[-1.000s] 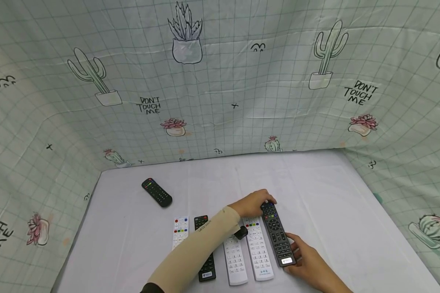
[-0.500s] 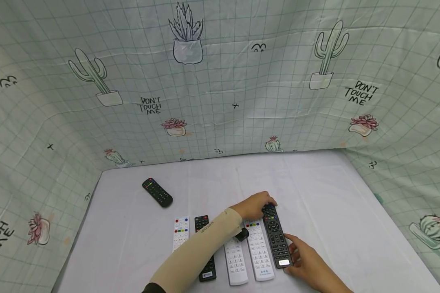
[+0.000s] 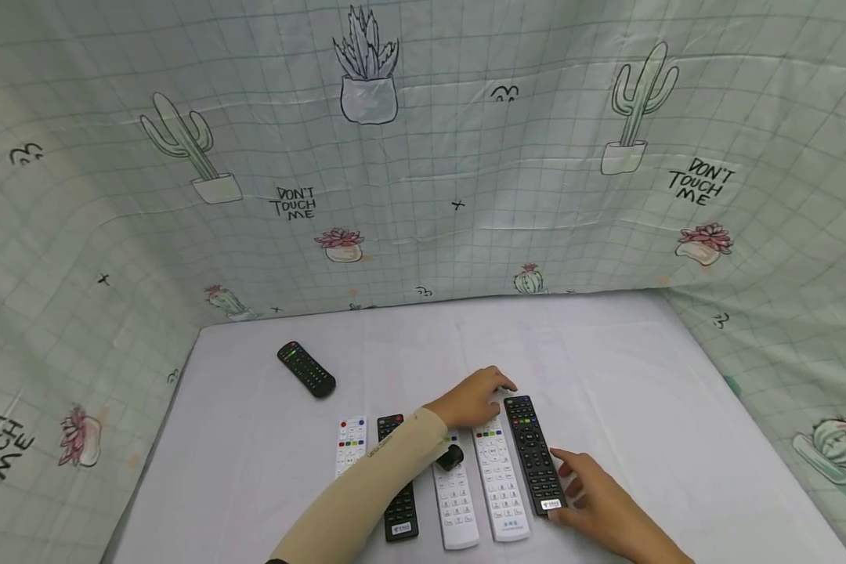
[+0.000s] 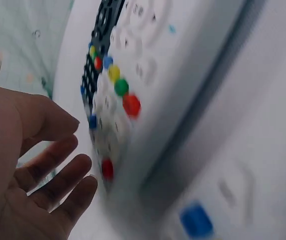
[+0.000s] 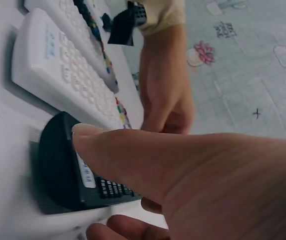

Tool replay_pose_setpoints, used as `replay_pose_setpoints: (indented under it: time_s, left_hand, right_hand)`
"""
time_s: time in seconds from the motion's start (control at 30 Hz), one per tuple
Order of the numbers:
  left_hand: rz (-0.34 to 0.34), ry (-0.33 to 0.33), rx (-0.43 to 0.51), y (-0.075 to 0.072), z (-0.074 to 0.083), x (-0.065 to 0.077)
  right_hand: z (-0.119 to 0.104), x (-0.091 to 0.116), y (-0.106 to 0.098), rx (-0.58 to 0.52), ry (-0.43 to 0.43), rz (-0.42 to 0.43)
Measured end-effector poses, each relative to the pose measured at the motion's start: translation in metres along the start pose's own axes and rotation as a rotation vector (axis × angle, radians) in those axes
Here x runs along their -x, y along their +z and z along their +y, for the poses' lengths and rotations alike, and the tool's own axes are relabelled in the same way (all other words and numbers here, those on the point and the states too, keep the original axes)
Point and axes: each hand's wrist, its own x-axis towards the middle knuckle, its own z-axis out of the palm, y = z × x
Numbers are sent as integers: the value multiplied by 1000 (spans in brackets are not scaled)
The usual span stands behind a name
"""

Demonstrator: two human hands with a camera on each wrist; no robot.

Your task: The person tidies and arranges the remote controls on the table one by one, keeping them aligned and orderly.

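Note:
Several remote controls lie in a row on the white table. At the row's right end is a black remote control (image 3: 532,454), its colored buttons toward the far end. My left hand (image 3: 472,398) hovers by the black remote's far end, apart from it, over the top of a white remote control (image 3: 500,486). In the left wrist view its fingers are loosely bent with nothing between them. My right hand (image 3: 592,497) lies along the black remote's right side, fingers loosely bent. Its thumb (image 5: 103,147) is at the near end; whether it touches is hard to tell.
Further left lie another white remote (image 3: 457,505), a black remote (image 3: 400,513) partly under the left sleeve (image 3: 366,486), and a white remote (image 3: 351,439). A small black remote (image 3: 306,370) lies apart at the back left. Patterned cloth (image 3: 423,157) walls the table.
My left hand has drawn back left from the black remote's far end, letting it go. The remote's near end swung slightly left, then a little right. My right hand's fingers stay beside it.

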Motion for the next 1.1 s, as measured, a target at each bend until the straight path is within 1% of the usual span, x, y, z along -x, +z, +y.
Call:
replay_pose_setpoints:
  time_s: [0.07,0.17,0.23,0.4,0.47,0.63,0.73,0.93,1.1]
  left_hand:
    - [28,-13,32,-6,-7,7]
    - [73,-51,99,-16,-17,19]
    - [102,-74,141,-23,-24,27]
    - [180,-108,193,-41,-44,46]
    - [214,-121,202,-48,-52,54]
    - [295,-187,232,-65,-68,78]
    - [341,-218,237,-74,-79,91]
    - [426,-263,240,-87,-98,116]
    - [470,-295,242,-98,-112,137]
  right_hand:
    - [-4,-2,-4,26,7,12]
    - [-10,-7,-8,54,26,26]
    - [-15,-12,-11,76,15,28]
    - [-23,-25,-15,123,-21,37]
    - [-26,-31,-15,137,-41,49]
    - [-35,-45,-14,150,-113,84]
    - [-44,-54,-12,153,-151,89]
    - [-64,-73,-10,163,-216,64]
    - [-79,-90,-10,165,-287,35]
